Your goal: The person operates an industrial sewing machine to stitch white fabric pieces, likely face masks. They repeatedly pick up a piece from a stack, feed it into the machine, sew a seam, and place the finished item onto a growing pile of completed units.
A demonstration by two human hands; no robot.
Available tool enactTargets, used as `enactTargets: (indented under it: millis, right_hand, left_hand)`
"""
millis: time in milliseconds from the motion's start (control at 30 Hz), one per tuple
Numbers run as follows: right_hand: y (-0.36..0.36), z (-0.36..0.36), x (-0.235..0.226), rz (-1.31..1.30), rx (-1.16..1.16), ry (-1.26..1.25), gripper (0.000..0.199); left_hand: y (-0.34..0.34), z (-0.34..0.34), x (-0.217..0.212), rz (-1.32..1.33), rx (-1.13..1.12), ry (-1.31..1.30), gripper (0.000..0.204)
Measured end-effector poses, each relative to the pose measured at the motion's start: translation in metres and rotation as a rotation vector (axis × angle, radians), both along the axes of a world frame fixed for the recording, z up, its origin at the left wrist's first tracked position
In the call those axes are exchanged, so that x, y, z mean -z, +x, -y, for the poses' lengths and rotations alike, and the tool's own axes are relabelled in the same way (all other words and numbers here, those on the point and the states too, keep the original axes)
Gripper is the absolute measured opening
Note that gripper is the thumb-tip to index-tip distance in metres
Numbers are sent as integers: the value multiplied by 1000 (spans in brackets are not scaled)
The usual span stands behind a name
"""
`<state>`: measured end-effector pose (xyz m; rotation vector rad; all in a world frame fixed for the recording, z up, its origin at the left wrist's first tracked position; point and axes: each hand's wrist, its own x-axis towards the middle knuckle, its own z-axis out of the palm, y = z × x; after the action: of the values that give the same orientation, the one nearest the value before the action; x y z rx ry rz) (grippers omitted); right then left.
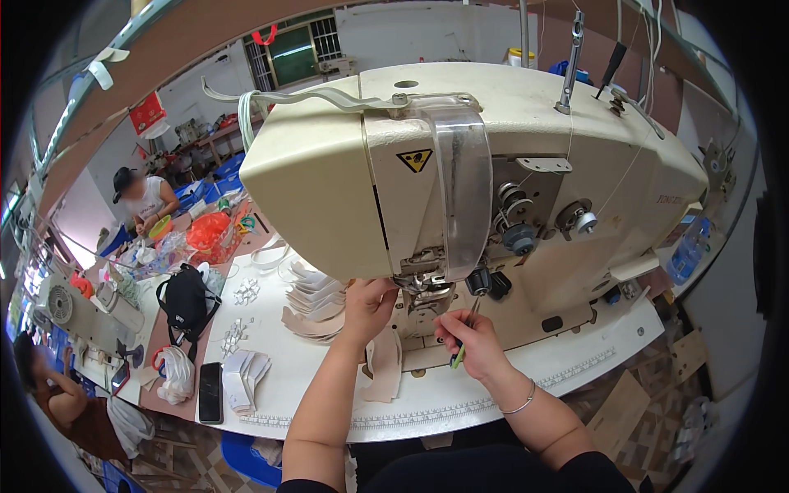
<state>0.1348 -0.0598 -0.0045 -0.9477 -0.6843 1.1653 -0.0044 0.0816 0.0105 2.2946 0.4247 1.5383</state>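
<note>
A large cream sewing machine [312, 189] stands before me, its metal presser foot and needle parts [427, 287] low at the front. My left hand [371, 308] is at the left of those parts, fingers bent together; whatever they hold is hidden. Below its wrist, a curved beige fabric piece [382, 367] hangs over the front of the work surface. Just right of the needle area, my right hand [472, 341] is closed around a slim tool [458, 357] with a green end and a thin metal tip pointing up. Its exact kind is unclear.
Beige cut pieces [315, 304] are stacked left of the machine. Nearer me lie a black phone [211, 393] and folded white pieces [245, 380]; a black bag [187, 300] sits farther left. A measuring tape [493, 400] runs along the front edge. Two other people sit at left.
</note>
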Motion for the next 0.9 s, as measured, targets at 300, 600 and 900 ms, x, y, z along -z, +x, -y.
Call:
enactTargets:
  millis: [300, 600, 900]
  right_hand:
    - [2, -13, -7, -133, 224, 184, 14]
    - [21, -9, -41, -65, 55, 442, 10]
    - [19, -4, -6, -114, 88, 212, 13]
  left_hand:
    - [-1, -7, -30, -43, 246, -1059, 26]
    - [-17, 17, -17, 139, 573, -1392, 25]
    - [-10, 16, -14, 219, 614, -1395, 21]
